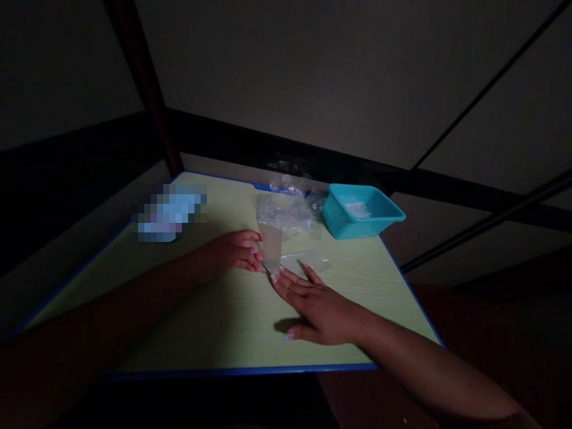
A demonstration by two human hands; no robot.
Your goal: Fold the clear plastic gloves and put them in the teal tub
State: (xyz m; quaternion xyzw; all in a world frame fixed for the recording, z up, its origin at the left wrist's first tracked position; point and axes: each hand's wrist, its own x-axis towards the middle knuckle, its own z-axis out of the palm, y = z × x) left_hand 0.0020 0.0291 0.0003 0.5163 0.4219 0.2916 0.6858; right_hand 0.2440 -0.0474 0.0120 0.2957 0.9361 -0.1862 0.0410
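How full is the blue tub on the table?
Nearly empty: the tub stands upright and open, with only one small pale piece on its floor; what that piece is, I cannot tell.

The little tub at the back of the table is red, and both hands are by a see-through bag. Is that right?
Not quite. The head view shows the tub is turquoise blue, not red. The rest holds: it sits at the back of the table, and the left hand and right hand are both by a see-through bag.
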